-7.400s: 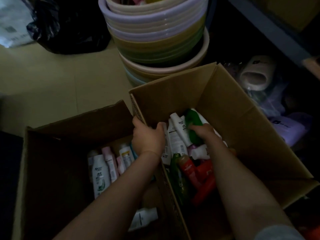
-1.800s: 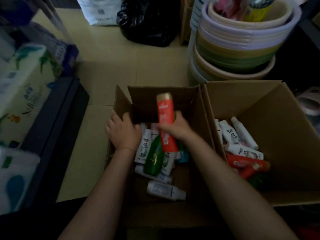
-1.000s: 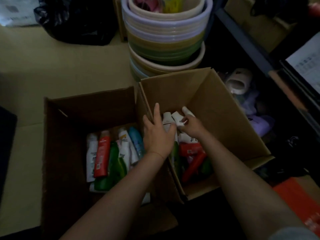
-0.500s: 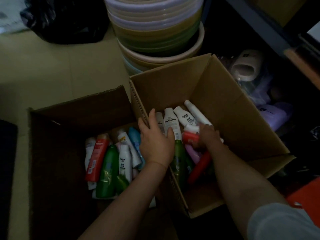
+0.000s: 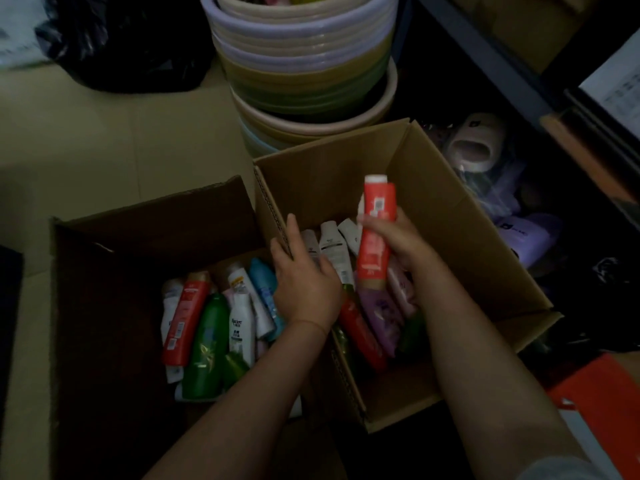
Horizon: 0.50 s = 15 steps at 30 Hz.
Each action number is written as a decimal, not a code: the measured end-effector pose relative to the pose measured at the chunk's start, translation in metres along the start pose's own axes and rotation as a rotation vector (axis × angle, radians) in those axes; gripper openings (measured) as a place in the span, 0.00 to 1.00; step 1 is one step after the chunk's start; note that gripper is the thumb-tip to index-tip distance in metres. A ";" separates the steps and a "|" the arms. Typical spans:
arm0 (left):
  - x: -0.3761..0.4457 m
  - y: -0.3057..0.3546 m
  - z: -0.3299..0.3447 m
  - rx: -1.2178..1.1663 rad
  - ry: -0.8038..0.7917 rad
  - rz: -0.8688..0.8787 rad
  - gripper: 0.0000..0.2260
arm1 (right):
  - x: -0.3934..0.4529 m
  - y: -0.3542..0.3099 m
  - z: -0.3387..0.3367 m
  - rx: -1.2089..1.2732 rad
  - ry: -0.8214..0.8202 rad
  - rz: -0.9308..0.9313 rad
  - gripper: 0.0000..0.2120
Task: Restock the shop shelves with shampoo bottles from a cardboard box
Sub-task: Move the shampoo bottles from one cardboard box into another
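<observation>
From the head view: right hand (image 5: pixel 391 242) closed around the middle of a red shampoo bottle (image 5: pixel 375 233), held upright, cap up, clear above the right cardboard box (image 5: pixel 485 258). Left hand (image 5: pixel 306 289) loosely open, gripping nothing, fingers draped over the wall shared by the two boxes, palm partly over the left cardboard box (image 5: pixel 114 306). Below the right hand, a loose heap of white, purple, red and green bottles; under and left of the left hand, another heap including a green bottle (image 5: pixel 206 344) and a white bottle (image 5: pixel 239 323). Dim light throughout, labels hard to read. Likely trouble: a one-handed grip at mid-body could slip on smooth plastic and drop the bottle back onto the heap. Weight from the left hand could buckle the thin box wall. Beyond both hands, a tall stack of basins (image 5: pixel 304 64) stands just behind the boxes, open to a knock on a careless swing. Shelves barely in view, to the right of the right hand.
</observation>
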State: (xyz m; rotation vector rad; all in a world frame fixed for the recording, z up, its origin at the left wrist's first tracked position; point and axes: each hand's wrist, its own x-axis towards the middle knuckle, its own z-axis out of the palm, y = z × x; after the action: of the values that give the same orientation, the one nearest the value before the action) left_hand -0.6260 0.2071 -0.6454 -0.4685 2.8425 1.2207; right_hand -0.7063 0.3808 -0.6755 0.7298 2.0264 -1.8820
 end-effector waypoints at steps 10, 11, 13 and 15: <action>0.020 -0.086 -0.100 0.128 0.144 0.060 0.28 | -0.119 -0.098 0.077 0.393 -0.396 -0.028 0.23; 0.027 -0.098 -0.117 0.220 0.229 0.006 0.28 | -0.122 -0.097 0.097 0.338 -0.423 -0.007 0.21; 0.035 -0.117 -0.147 0.336 0.334 -0.115 0.29 | -0.123 -0.086 0.143 0.175 -0.485 0.007 0.16; 0.039 -0.137 -0.165 0.385 0.349 -0.228 0.30 | -0.114 -0.062 0.185 0.021 -0.527 0.007 0.14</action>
State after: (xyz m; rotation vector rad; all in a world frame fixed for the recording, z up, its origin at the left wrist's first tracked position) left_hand -0.6083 -0.0098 -0.6322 -1.0317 3.0774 0.5800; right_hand -0.6693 0.1772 -0.5836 0.2057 1.6653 -1.8459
